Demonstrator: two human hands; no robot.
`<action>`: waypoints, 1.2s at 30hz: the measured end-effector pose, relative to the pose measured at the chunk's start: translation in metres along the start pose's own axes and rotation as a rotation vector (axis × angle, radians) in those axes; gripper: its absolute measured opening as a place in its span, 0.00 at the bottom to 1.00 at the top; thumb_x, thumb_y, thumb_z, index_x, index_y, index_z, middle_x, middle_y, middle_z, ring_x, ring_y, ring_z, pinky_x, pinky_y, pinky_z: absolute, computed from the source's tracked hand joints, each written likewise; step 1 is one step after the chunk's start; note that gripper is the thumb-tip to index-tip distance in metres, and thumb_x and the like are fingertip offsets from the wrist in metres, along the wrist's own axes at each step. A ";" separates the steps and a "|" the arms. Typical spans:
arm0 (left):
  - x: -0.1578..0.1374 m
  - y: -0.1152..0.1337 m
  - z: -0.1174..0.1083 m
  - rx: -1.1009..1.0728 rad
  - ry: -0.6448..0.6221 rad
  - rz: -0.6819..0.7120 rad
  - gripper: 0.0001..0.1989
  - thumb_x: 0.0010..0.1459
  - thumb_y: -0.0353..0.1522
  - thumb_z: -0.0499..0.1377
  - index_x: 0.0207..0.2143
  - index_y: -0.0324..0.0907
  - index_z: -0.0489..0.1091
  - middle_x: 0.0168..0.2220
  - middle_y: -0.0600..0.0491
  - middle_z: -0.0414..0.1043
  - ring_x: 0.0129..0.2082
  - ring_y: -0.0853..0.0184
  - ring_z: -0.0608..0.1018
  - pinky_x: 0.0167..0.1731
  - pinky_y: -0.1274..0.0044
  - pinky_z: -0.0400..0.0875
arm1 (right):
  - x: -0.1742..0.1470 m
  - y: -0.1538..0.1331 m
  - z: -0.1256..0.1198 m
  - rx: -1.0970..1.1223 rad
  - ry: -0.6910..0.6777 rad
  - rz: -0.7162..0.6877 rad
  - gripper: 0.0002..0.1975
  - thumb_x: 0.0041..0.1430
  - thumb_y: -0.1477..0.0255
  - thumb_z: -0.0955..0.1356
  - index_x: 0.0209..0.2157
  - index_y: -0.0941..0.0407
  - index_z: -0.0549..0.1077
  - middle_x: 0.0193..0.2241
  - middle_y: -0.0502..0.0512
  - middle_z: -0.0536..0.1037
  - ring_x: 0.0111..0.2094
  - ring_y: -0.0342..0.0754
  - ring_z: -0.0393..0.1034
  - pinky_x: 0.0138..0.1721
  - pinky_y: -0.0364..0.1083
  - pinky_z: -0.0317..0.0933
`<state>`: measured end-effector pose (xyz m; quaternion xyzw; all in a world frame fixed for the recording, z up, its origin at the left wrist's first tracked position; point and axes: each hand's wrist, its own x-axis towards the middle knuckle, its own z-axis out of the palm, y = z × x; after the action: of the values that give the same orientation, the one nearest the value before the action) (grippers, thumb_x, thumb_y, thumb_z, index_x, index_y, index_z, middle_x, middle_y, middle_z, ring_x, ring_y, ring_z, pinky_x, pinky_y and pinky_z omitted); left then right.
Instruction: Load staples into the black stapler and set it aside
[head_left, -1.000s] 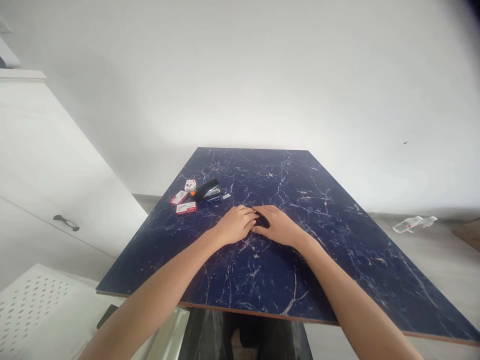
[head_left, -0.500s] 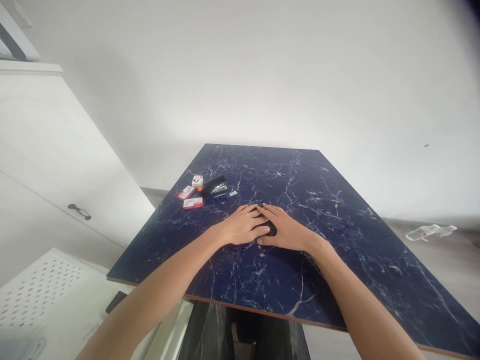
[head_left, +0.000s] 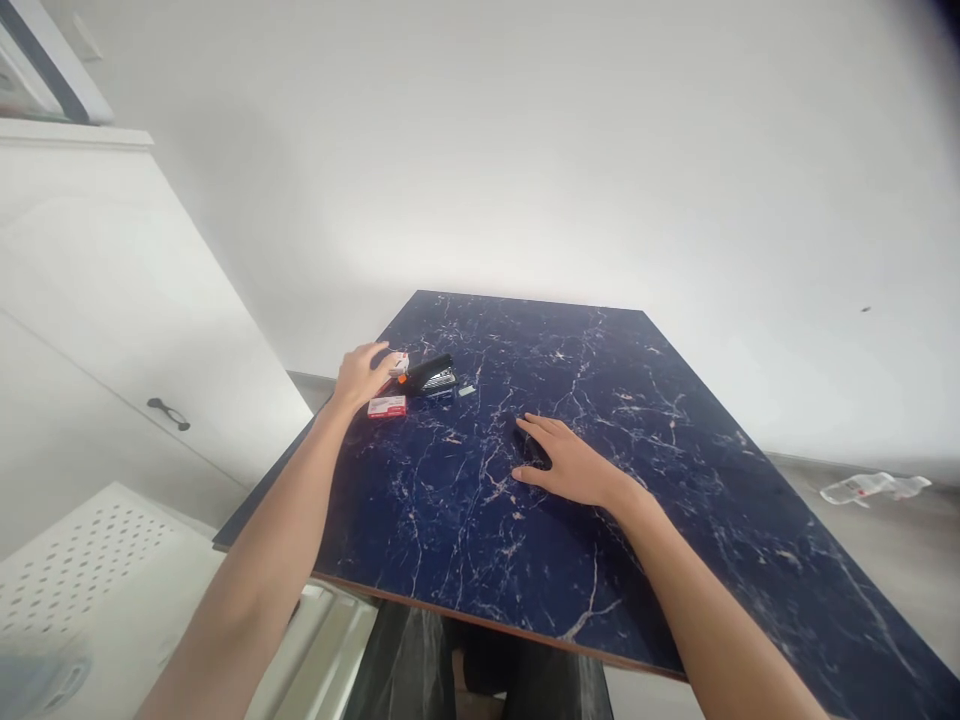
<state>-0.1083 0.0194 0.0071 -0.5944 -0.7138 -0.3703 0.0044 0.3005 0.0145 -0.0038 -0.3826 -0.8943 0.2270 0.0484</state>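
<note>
At the left side of the dark blue marbled table (head_left: 480, 520), my left hand (head_left: 362, 376) is open, thumb and fingers apart. It is at a small white box (head_left: 400, 362) with red marks, partly hidden by the thumb; whether they touch I cannot tell. A second red-and-white box is mostly covered by this hand. Just in front lies a flat red-and-white box (head_left: 387, 407). A black stapler (head_left: 429, 375) with an orange part rests to the right of the boxes, beside a small pale piece (head_left: 466, 391). My right hand (head_left: 564, 460) lies open on the tabletop, holding nothing.
A white cabinet (head_left: 187, 330) with a dark handle (head_left: 169, 413) stands on the left. Below it is a white perforated surface (head_left: 90, 560). Behind the table rises a pale wall (head_left: 525, 150). A clear plastic bottle (head_left: 862, 487) lies on the floor at the right.
My left hand has left my right hand and moved left and away from me to the small boxes. My right hand stays in the same place on the table.
</note>
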 end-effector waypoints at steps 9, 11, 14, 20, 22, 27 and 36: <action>-0.004 0.027 0.038 -0.142 -0.329 0.101 0.29 0.70 0.46 0.42 0.49 0.42 0.78 0.41 0.50 0.81 0.43 0.56 0.79 0.47 0.69 0.69 | 0.004 0.002 0.006 -0.039 0.059 -0.037 0.40 0.65 0.44 0.61 0.69 0.54 0.60 0.72 0.61 0.52 0.71 0.66 0.45 0.68 0.64 0.46; -0.006 0.043 0.044 -0.154 -0.401 0.195 0.25 0.67 0.48 0.50 0.48 0.41 0.78 0.41 0.49 0.80 0.40 0.57 0.79 0.44 0.69 0.70 | 0.005 0.002 0.006 -0.034 0.084 -0.044 0.38 0.65 0.46 0.61 0.68 0.53 0.62 0.71 0.61 0.53 0.71 0.66 0.46 0.68 0.65 0.47; -0.012 0.059 0.049 -0.143 -0.438 0.302 0.22 0.58 0.45 0.62 0.49 0.41 0.77 0.45 0.46 0.78 0.43 0.55 0.78 0.45 0.68 0.70 | 0.006 0.002 0.006 -0.027 0.141 -0.055 0.34 0.66 0.50 0.63 0.67 0.54 0.64 0.69 0.61 0.58 0.69 0.65 0.51 0.67 0.64 0.49; -0.027 0.080 0.047 -0.147 -0.530 0.407 0.21 0.58 0.41 0.62 0.53 0.46 0.76 0.57 0.47 0.74 0.52 0.50 0.74 0.50 0.62 0.69 | 0.008 0.001 0.002 0.069 0.291 -0.023 0.26 0.67 0.59 0.65 0.64 0.51 0.67 0.60 0.61 0.72 0.60 0.61 0.66 0.60 0.60 0.60; -0.035 0.091 0.046 -0.186 -0.616 0.480 0.20 0.58 0.40 0.63 0.53 0.47 0.76 0.58 0.48 0.73 0.53 0.51 0.74 0.52 0.62 0.68 | 0.010 0.001 0.003 0.097 0.354 -0.016 0.24 0.66 0.62 0.66 0.62 0.51 0.68 0.58 0.60 0.74 0.57 0.59 0.69 0.58 0.59 0.62; -0.054 0.114 0.045 -0.183 -0.789 0.528 0.25 0.60 0.48 0.62 0.59 0.57 0.72 0.69 0.54 0.59 0.64 0.47 0.65 0.61 0.57 0.61 | 0.013 0.001 0.006 0.114 0.416 -0.069 0.14 0.62 0.67 0.69 0.48 0.54 0.74 0.44 0.57 0.79 0.45 0.54 0.73 0.48 0.52 0.65; -0.043 0.096 0.021 -0.190 -0.873 0.381 0.28 0.64 0.53 0.56 0.62 0.57 0.68 0.71 0.53 0.55 0.70 0.48 0.58 0.64 0.55 0.58 | 0.015 0.004 0.005 0.098 0.368 -0.074 0.07 0.62 0.65 0.70 0.34 0.54 0.73 0.35 0.53 0.76 0.38 0.50 0.69 0.41 0.48 0.61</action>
<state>-0.0050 -0.0037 0.0224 -0.8121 -0.4905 -0.1427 -0.2820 0.2910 0.0254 -0.0112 -0.3818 -0.8716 0.1948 0.2378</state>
